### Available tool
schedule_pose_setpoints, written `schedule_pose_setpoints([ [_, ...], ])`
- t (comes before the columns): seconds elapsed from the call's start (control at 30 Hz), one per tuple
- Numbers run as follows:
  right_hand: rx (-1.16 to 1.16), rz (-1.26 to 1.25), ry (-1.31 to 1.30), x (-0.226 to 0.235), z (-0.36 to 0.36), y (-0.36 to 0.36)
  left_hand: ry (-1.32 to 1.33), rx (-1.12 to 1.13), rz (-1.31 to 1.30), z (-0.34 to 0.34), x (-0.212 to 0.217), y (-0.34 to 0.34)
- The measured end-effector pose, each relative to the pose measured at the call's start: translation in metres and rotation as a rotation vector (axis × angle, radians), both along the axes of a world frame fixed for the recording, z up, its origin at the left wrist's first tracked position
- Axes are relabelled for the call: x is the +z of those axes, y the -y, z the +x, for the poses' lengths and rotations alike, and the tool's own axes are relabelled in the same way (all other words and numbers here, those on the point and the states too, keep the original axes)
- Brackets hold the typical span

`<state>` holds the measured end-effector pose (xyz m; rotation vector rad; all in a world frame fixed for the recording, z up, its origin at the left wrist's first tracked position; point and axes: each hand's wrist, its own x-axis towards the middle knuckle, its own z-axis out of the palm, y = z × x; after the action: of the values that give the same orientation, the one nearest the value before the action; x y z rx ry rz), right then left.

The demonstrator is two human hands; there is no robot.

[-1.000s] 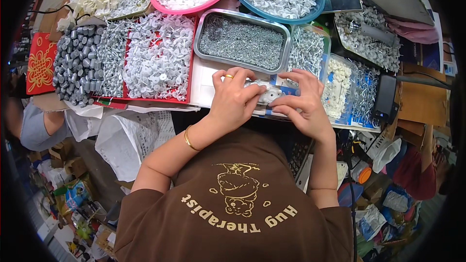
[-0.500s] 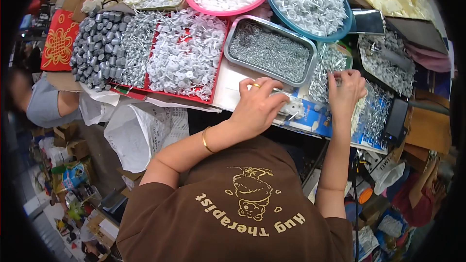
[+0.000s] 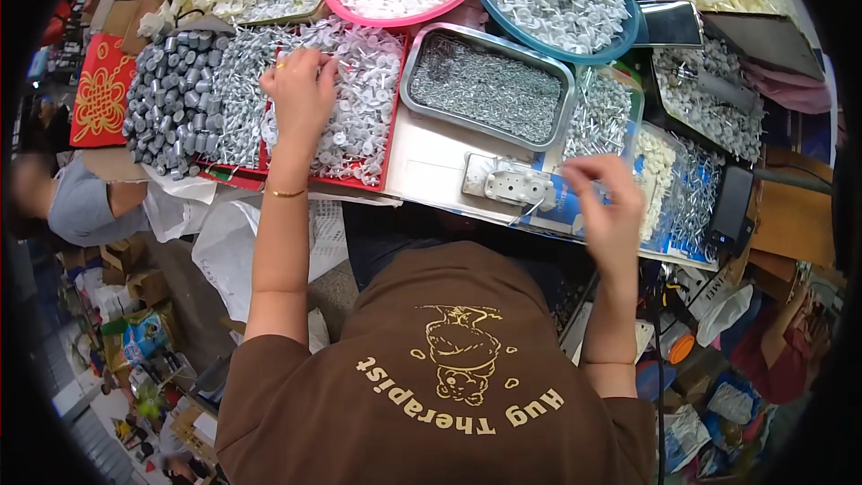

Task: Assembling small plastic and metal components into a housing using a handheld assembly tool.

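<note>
While gold lettering [image 3: 463, 426] curves across the shirt [image 3: 341, 413], a white holed block [image 3: 519, 187] sits on the worktop [image 3: 422, 162]; left hand [image 3: 301, 92] bunched over pins [image 3: 364, 117], right hand [image 3: 614, 207] curled, any pinch by either too blurred to tell.

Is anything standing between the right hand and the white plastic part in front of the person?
Nothing visible stands between them: the white plastic part lies uncovered, just left of the blurred right hand.

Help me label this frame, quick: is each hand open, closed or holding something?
Left hand: fingers bent at the white clips; grip cannot be told.
Right hand: blurred, near the white block; grip cannot be told.
</note>
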<state>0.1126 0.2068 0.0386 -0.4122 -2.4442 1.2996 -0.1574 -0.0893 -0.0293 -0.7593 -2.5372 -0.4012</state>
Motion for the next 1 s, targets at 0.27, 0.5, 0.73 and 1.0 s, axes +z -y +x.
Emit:
schedule_pose_setpoints([
  [0.27, 0.095, 0.165, 0.016, -0.030, 0.001, 0.023, 0.549, -0.229, 0.621, 0.068, 0.034, -0.038],
  [0.5, 0.120, 0.335, 0.037, -0.017, 0.000, 0.026, 0.611, -0.586, 0.382, 0.146, 0.038, -0.098],
  [0.73, 0.312, 0.416, 0.067, 0.018, -0.011, 0.002, 0.666, -0.653, 0.380, 0.163, 0.001, -0.113],
  [1.0, -0.189, 0.526, 0.012, -0.002, -0.120, -0.070, 0.347, -0.693, 0.245, 0.164, 0.004, -0.115],
])
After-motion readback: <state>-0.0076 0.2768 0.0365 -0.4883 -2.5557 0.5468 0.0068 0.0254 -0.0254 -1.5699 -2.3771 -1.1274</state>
